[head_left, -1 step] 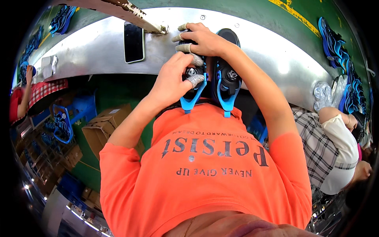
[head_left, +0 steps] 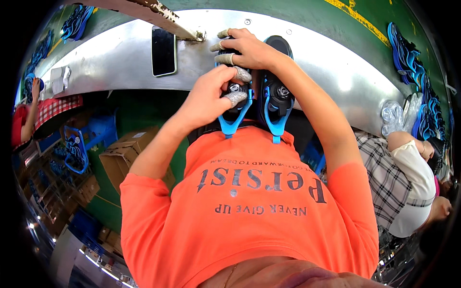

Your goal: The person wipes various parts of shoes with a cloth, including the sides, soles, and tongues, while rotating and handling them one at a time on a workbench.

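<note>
Two black shoes with blue trim lie side by side at the near edge of the metal bench, blue heel loops toward me. My left hand (head_left: pixel 205 97) grips the left shoe (head_left: pixel 234 113), its covered thumb and forefinger on either side of a round dial (head_left: pixel 234 88). Over the front part of that same shoe, my right hand (head_left: pixel 248 49) is wrapped, with beige covers on several fingertips. Untouched, the right shoe (head_left: pixel 278 99) rests under my right forearm, showing a similar dial. My hands hide much of the left shoe's upper.
A phone (head_left: pixel 163 51) lies on the metal bench (head_left: pixel 331 72) beside a chipped post (head_left: pixel 158 17). Clear plastic pieces (head_left: pixel 393 114) sit at the right, near more blue shoes (head_left: pixel 403 53). Below left stands a cardboard box (head_left: pixel 126 154). Other people work on both sides.
</note>
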Motion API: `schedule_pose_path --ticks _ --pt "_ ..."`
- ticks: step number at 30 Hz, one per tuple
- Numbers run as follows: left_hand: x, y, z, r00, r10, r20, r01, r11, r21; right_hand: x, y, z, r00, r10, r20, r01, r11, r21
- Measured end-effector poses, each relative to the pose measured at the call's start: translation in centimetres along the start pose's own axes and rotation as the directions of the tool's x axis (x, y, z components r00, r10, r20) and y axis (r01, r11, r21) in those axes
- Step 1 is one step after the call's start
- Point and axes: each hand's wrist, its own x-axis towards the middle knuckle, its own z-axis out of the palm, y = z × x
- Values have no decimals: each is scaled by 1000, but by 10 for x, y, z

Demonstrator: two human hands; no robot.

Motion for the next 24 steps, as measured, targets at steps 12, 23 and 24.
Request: schedule_pose_path --ticks 12,23,24 --pt "-8 -13 -3 997 64 49 -58 991 -122 -1 -5 1 1000 29 -8 -29 999 23" --pt "-4 -22 0 976 197 92 -186 975 -119 0 -1 3 1000 9 2 -9 998 70" --pt "-5 -25 -5 962 233 140 -222 971 -91 1 -2 2 1000 8 0 -8 997 78"
